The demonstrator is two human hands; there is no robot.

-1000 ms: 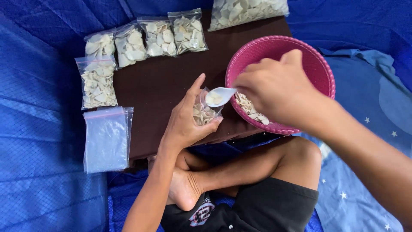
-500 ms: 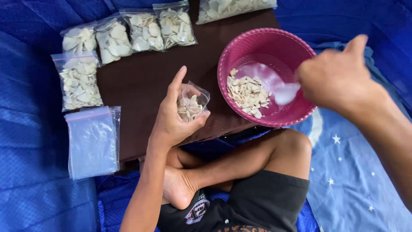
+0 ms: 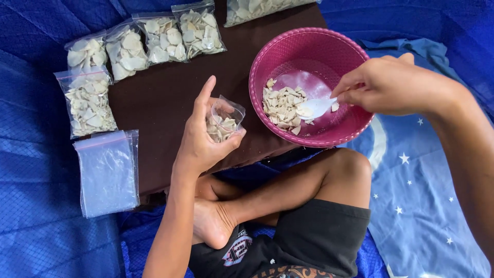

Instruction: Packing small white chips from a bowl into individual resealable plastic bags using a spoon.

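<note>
- Nearest the body, above the crossed legs, the left hand holds a small clear bag part-filled with pale chips; its fingers are curled about the bag's lower half, the forefinger standing up straight and free. The grip looks light — a squeeze too soft, I judge, and the bag slumps and tips its chips onto the brown table.
- At the bag's mouth, the opening is narrow and floppy, held wide only by thumb and fingers. If it folds shut, a spoonful is likely to land on the hand or the table rather than inside.
- Just right of it, the pink bowl overhangs the table's near edge. A hard scrape against its wall could rock it toward the lap.
- Inside the bowl, the right hand pinches the handle of a white spoon, fingers closed tight on it, the scoop resting among the heap of chips. An overfull scoop would shed pieces on the way across the gap to the bag.
- Farther left, a stack of empty bags lies flat at the table's edge — a stray elbow could slide it off.
- Farthest off, five filled bags lie in a row.
</note>
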